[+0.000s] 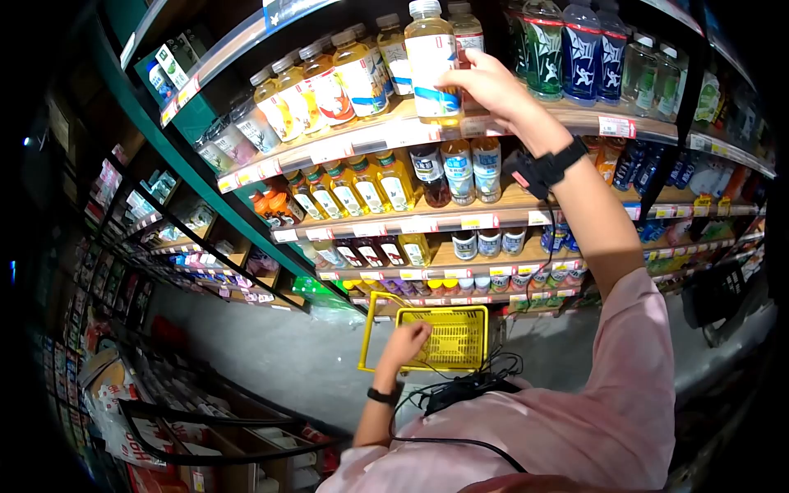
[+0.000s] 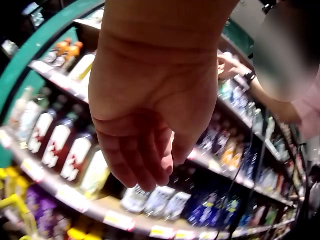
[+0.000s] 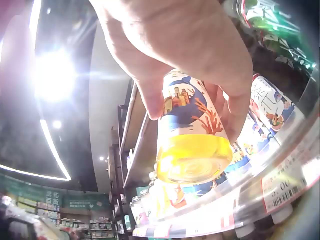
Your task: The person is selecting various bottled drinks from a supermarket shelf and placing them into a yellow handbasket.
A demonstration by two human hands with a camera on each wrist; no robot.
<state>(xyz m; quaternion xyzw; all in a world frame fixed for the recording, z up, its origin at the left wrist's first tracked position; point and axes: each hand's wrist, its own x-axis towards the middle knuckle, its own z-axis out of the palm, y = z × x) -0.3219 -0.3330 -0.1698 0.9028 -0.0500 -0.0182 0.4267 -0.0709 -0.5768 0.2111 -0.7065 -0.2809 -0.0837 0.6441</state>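
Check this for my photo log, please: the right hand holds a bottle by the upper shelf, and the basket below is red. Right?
Not quite: the basket is yellow, as the head view shows. The right hand does hold a bottle by the upper shelf.

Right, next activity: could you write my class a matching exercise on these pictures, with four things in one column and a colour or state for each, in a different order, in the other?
Column 1
1. Right hand
2. Left hand
3. Basket
4. Shirt

Column 2
A. Pink
B. Gripping a bottle with a printed label
C. Yellow, with slots in its bottom
D. Holding nothing, its fingers loosely curled

Right pairs: 1-B, 2-D, 3-C, 4-A
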